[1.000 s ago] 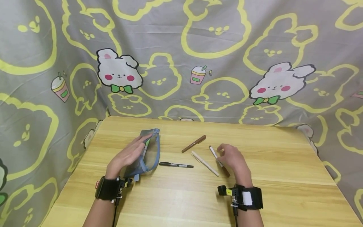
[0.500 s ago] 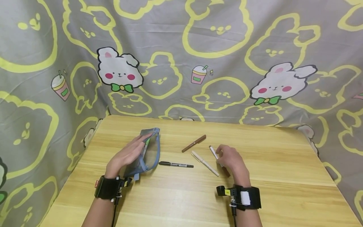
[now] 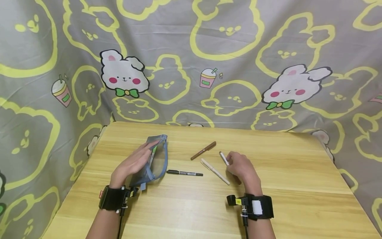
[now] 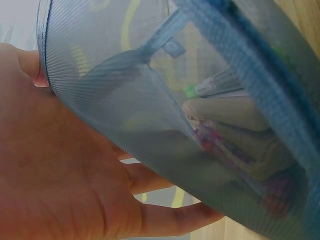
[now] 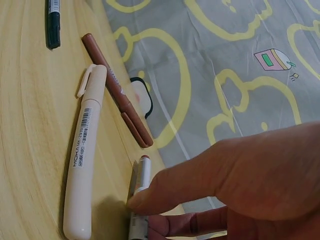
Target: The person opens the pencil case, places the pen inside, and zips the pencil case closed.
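My left hand (image 3: 135, 162) lies with fairly straight fingers against the outer side of a blue mesh pencil pouch (image 3: 162, 167), whose mouth gapes to the right. Through the mesh (image 4: 115, 100) the left wrist view shows several things inside, among them a green-tipped marker (image 4: 220, 82). On the table at the right, my right hand (image 3: 243, 167) pinches a white-and-brown marker (image 3: 223, 158) between thumb and fingers; its lower part is mostly covered by the hand. Left of that marker lies a beige pen (image 3: 215, 171), apart from it.
A brown pen (image 3: 203, 151) lies behind the beige one. Nearer the pouch is a black marker (image 3: 185, 173), roughly sideways on the wooden table (image 3: 191, 212). A patterned grey curtain (image 3: 179, 39) hangs along the table's back and sides.
My right hand has shifted slightly left and its thumb and fingers have closed on the white-and-brown marker. The left hand and the pouch have stayed in place.
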